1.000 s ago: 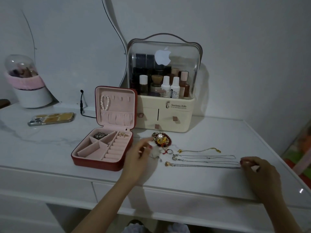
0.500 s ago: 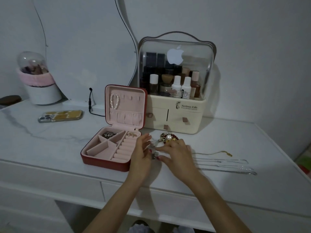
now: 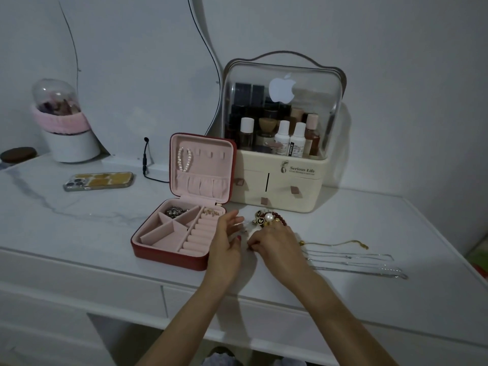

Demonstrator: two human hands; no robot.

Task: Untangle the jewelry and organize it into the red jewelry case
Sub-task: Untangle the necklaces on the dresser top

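Note:
The red jewelry case lies open on the white tabletop, pink inside. A pearl bracelet hangs in its lid, and small pieces sit in its back compartments. A tangled pile of jewelry with a pearl and red beads lies right of the case. Thin silver and gold chains are laid out straight to the right. My left hand hovers beside the case with fingers spread. My right hand pinches a small piece in front of the pile; the piece itself is hidden.
A cream cosmetics organizer with a clear cover stands behind the pile. A phone lies at the left, with a black cable and a pink-rimmed white holder behind it. The tabletop's front edge runs just below the case.
My right hand moved from the far right end of the chains to the jewelry pile and now pinches something there. My left hand stayed beside the case. The view shifted slightly.

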